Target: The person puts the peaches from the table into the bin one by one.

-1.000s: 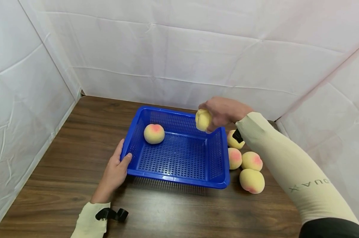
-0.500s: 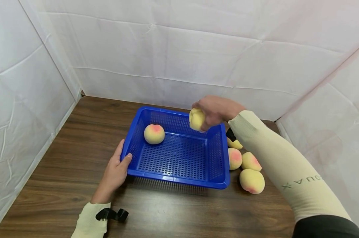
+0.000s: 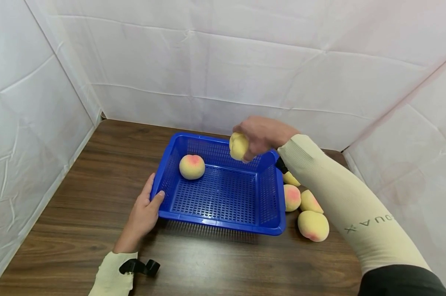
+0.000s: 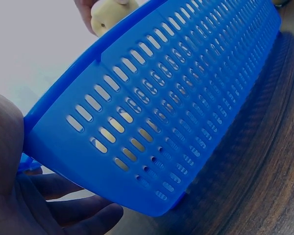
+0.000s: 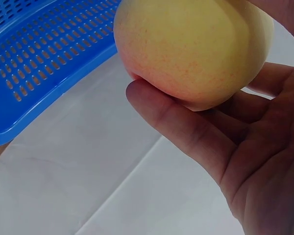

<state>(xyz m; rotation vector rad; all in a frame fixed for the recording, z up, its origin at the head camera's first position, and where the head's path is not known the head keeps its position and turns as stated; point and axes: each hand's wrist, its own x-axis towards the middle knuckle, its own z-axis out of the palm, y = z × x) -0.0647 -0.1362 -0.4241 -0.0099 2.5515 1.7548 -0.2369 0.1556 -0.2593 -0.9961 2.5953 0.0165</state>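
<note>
- Gripping a peach [image 3: 239, 146] up there, just above the centre of the head frame, the right hand [image 3: 261, 133] has its fingers curled round the fruit, over the far side of the basket!
- Down at centre left, the left hand [image 3: 143, 213] is clamped on the rim, thumb on top; the hands are well apart.
- And here's the blue basket [image 3: 223, 223], mid-frame, perforated all round, sitting on the wooden desk [image 3: 78, 197].
- One peach lies inside it, the blushing peach [image 3: 192, 167] in the basket's upper left corner, near the wall!
- Over to the right of the frame, four more, grouped on the desk just beside the basket: the nearest peach [image 3: 313, 226] in full view, the upper ones partly covered by the pale sleeve [image 3: 330, 193].
- Lower left, a black wrist device [image 3: 145, 267] over the other cuff [image 3: 113, 273].
- White sheeting [image 3: 193, 57] fills the top of the frame, creased from side to side.
</note>
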